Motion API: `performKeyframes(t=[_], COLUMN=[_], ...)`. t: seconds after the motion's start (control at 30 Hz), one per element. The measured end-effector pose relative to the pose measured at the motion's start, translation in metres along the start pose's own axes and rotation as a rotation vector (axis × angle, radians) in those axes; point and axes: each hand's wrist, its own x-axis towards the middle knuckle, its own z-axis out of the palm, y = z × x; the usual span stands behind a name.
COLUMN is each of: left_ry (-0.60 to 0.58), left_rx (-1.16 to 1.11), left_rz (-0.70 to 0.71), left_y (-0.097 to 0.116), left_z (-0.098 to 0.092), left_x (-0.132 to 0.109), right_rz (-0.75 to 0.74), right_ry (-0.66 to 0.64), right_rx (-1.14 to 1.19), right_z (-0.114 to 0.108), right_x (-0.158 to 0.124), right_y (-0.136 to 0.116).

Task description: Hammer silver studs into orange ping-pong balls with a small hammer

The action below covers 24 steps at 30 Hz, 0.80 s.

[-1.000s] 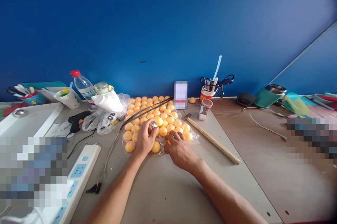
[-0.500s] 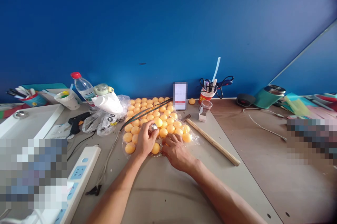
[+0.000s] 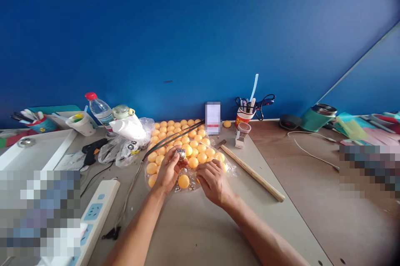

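Head view: compared with half a second earlier, the left hand [image 3: 168,171] has tipped back and lifted off the heap. It now holds the silver ball [image 3: 180,154] up at its fingertips, just left of the frame's centre. The right hand [image 3: 215,179] has drawn back from among the orange balls [image 3: 184,143] to the near edge of their clear bag [image 3: 229,166].

The left thumb and first fingers are pinched around the silver ball, holding it just above the orange ones. The right fingers are curled downward with the knuckles toward the camera. Whether they grip the plastic or an orange ball is hidden.

One orange ball, the loose ball [image 3: 183,181], sits between the two wrists at the bag's open lip.

The main risk is the fingertip pinch. The silver ball looks smooth and round, so a small squeeze off its middle could pop it out into the heap or across the table [image 3: 193,232].

A tug on the bag could also send the loose ball, and those behind it, rolling toward the lower edge of the frame. To the right of centre, the wooden handle [image 3: 254,173] lies near the right hand, and a sweeping wrist could knock it.
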Motion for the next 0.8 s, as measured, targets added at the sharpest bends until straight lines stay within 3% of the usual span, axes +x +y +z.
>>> performKeyframes(t=[0.2, 0.4, 0.8], left_ry=[-0.083, -0.094, -0.098], left_rx=[-0.160, -0.301, -0.351], left_rz=[-0.111, -0.221, -0.312], left_y=[0.006, 0.006, 0.002], left_z=[0.000, -0.003, -0.005], left_x=[-0.001, -0.001, -0.001], right_rz=[0.028, 0.071, 0.109], right_ry=[0.096, 0.134, 0.150], right_rx=[0.025, 0.064, 0.126], right_z=[0.005, 0.011, 0.009], right_x=[-0.003, -0.005, -0.001], right_y=[0.005, 0.009, 0.015])
